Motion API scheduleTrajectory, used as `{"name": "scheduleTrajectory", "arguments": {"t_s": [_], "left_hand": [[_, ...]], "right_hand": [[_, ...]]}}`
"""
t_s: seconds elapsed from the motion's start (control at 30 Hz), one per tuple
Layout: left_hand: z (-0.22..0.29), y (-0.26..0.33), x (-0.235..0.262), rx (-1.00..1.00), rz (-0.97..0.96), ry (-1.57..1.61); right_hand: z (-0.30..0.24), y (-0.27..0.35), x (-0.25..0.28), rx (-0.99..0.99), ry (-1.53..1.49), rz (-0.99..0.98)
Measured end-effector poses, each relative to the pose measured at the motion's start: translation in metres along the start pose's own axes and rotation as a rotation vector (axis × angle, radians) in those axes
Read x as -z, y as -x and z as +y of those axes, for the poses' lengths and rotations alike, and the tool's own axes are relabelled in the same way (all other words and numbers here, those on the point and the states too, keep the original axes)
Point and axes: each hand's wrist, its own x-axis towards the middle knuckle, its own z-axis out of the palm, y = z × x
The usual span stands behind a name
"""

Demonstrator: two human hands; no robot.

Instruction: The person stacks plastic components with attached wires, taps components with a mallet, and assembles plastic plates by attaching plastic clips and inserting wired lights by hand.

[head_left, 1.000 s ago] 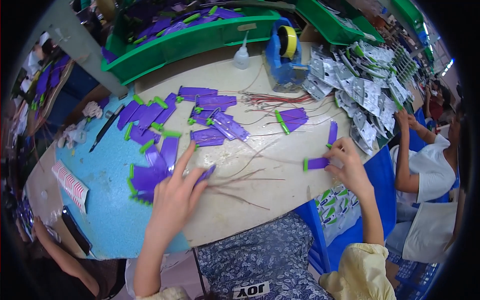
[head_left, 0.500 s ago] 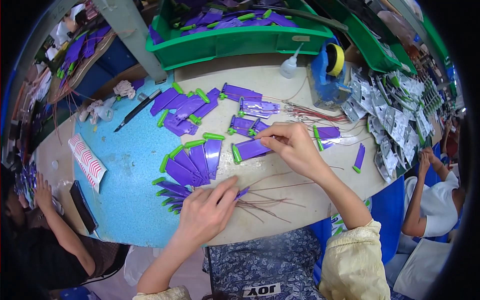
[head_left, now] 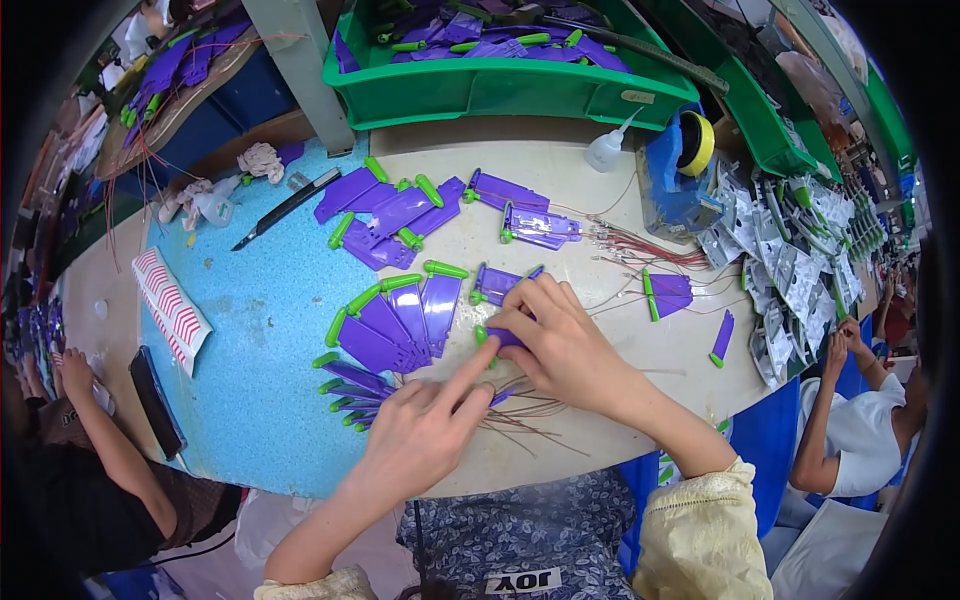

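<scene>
My right hand [head_left: 560, 345] is closed on a flat purple plastic piece [head_left: 505, 337] with a green end, just above the tabletop. My left hand [head_left: 425, 430] lies palm down, its index finger stretched to that piece's green end. Beneath it are several fanned purple pieces [head_left: 352, 380] with green ends, partly hidden; thin wires [head_left: 525, 420] run out to its right. Beyond the left hand, another fan of purple pieces [head_left: 375, 343] lies flat. Wired purple pieces [head_left: 540, 227] rest farther back, and one [head_left: 497, 283] is partly covered by my right hand.
A green bin [head_left: 500, 90] of purple pieces stands at the back. Beside it are a small dropper bottle [head_left: 606, 150] and a blue tape dispenser [head_left: 675, 190]. Silver parts [head_left: 765, 270] are heaped at right. A black knife [head_left: 290, 207] lies on the blue mat [head_left: 250, 310]. Co-workers sit on both sides.
My right hand has drawn the purple piece nearer, close to my left hand. My left index finger has stretched out to the piece. The whole view has shifted slightly.
</scene>
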Motion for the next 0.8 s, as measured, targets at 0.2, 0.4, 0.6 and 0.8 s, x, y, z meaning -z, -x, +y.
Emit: {"name": "scheduleTrajectory", "arguments": {"t_s": [0.2, 0.4, 0.6, 0.8], "left_hand": [[0.009, -0.002, 0.015, 0.527, -0.155, 0.13], [0.015, -0.007, -0.005, 0.138, 0.01, 0.103], [0.029, 0.004, -0.019, 0.022, -0.096, -0.294], [0.018, 0.011, -0.016, -0.053, 0.028, -0.039]], "right_hand": [[-0.005, 0.006, 0.013, -0.083, 0.083, -0.141], [-0.004, 0.03, -0.001, 0.032, 0.093, 0.066], [0.029, 0.041, 0.016, -0.002, 0.33, 0.207], [-0.004, 0.031, -0.008, 0.057, 0.035, 0.066]]}}
